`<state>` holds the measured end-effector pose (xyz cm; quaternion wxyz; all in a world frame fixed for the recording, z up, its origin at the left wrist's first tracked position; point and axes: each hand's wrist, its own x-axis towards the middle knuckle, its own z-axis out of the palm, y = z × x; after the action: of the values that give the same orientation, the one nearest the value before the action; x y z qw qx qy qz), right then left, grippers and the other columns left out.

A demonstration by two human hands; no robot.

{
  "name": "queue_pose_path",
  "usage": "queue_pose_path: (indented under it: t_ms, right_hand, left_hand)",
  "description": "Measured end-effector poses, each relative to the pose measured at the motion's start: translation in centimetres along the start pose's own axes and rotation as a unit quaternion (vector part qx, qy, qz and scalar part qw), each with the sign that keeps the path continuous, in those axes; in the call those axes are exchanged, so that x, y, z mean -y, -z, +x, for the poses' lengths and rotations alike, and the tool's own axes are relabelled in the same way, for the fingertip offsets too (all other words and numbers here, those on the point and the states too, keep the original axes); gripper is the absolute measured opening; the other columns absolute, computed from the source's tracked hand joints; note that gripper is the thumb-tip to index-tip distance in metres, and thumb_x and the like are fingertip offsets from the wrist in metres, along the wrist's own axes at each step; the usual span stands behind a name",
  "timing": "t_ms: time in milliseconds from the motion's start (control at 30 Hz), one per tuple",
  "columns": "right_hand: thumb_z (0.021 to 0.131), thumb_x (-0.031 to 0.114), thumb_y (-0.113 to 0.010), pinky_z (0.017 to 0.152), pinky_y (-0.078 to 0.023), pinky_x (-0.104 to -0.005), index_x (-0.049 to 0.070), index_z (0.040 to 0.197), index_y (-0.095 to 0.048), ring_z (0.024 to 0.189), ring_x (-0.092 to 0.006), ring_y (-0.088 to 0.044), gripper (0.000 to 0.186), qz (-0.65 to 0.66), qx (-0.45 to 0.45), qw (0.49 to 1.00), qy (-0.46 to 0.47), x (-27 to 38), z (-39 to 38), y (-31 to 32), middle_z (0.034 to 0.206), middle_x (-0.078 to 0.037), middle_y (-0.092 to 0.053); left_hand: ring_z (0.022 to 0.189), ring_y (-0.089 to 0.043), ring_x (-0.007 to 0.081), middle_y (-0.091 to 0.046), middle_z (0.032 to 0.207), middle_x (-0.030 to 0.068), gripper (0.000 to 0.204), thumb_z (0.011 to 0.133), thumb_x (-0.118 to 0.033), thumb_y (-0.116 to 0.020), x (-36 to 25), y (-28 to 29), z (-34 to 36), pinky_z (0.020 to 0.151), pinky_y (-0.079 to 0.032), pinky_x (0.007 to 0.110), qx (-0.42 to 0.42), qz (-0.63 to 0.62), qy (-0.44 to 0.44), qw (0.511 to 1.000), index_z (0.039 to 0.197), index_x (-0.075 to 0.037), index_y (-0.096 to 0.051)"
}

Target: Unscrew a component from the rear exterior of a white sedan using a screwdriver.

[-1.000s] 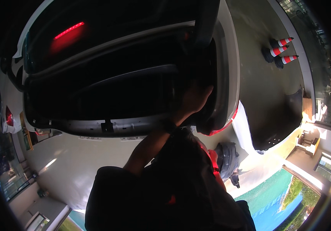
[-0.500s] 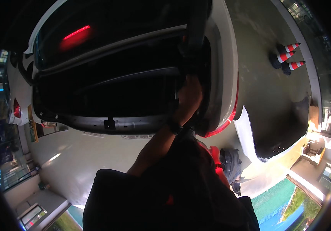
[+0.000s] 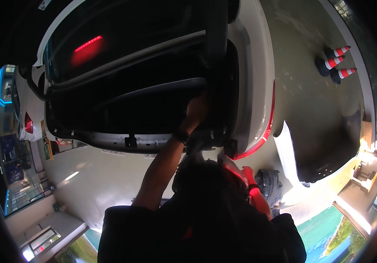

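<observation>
A white car [image 3: 254,61] stands with its rear hatch raised over a dark boot [image 3: 140,105]. My left hand [image 3: 197,105] reaches into the boot's right part, a dark band on its wrist; its fingers vanish into shadow, so their hold is hidden. My right hand [image 3: 247,174], lit red, is low beside my dark-clothed body, below the rear lamp [image 3: 258,144]; its fingers look curled, but what they hold, if anything, is too unclear to name.
Red-and-white cones [image 3: 334,62] stand on the floor at right, above a detached white car panel [image 3: 283,144]. A dark bundle [image 3: 268,184] lies near my right arm. Another white car with a red lamp [image 3: 28,123] is at far left.
My left hand has moved leftward inside the boot, away from its right edge. The view has shifted slightly, showing more of my right forearm.
</observation>
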<state>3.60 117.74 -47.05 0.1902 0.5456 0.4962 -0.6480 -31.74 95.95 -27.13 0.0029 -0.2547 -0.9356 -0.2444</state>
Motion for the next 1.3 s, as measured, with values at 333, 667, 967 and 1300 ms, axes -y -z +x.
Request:
queue_pose_path:
  t_ms: [333, 667, 967, 1300]
  right_hand:
    - [0.08, 0.021, -0.049, 0.049, -0.046, -0.0276, 0.002, 0.092, -0.056, 0.056, -0.0174, -0.056, 0.024, -0.044, -0.007, 0.998, 0.047, 3.9, -3.2, -3.6, 0.07, -0.01, -0.059]
    - [0.081, 0.022, -0.049, 0.05, -0.044, -0.025, 0.004, 0.093, -0.056, 0.057, -0.0149, -0.056, 0.023, 0.038, -0.089, 0.995, -0.006, -1.8, -7.7, -2.2, 0.07, -0.008, -0.059]
    - [0.083, 0.023, -0.051, 0.055, -0.044, -0.0236, 0.005, 0.09, -0.056, 0.062, -0.0137, -0.056, 0.02, -0.026, -0.054, 0.996, 0.062, 0.8, -10.8, -2.5, 0.071, -0.006, -0.057]
    - [0.084, 0.023, -0.051, 0.053, -0.046, -0.0244, 0.007, 0.096, -0.056, 0.06, -0.0152, -0.058, 0.02, 0.04, -0.025, 0.994, 0.102, -2.9, -12.5, 0.0, 0.076, -0.007, -0.06]
  left_hand:
    - [0.089, -0.056, 0.0233, -0.056, 0.106, 0.0099, 0.027, 0.085, -0.018, -0.045, 19.1, -4.8, -2.7, 0.079, -0.044, 0.035, 0.058, -0.228, -0.027, 0.972, 0.11, -0.011, -0.052]
    - [0.095, -0.054, 0.0329, -0.057, 0.106, 0.0112, 0.041, 0.085, -0.048, -0.042, 29.1, 3.6, 6.4, 0.078, -0.046, 0.041, -0.001, 0.147, -0.012, 0.989, 0.111, -0.019, -0.054]
    - [0.103, -0.051, 0.0313, -0.057, 0.107, 0.0141, 0.038, 0.085, -0.039, -0.046, 30.9, 10.6, 9.6, 0.087, -0.04, 0.039, -0.042, 0.061, 0.036, 0.997, 0.106, -0.009, -0.057]
    - [0.077, -0.06, 0.0297, -0.062, 0.083, 0.0108, 0.022, 0.077, -0.028, -0.058, 18.7, 8.0, 3.0, 0.066, -0.048, 0.036, -0.145, -0.122, 0.111, 0.976, 0.086, -0.008, -0.062]
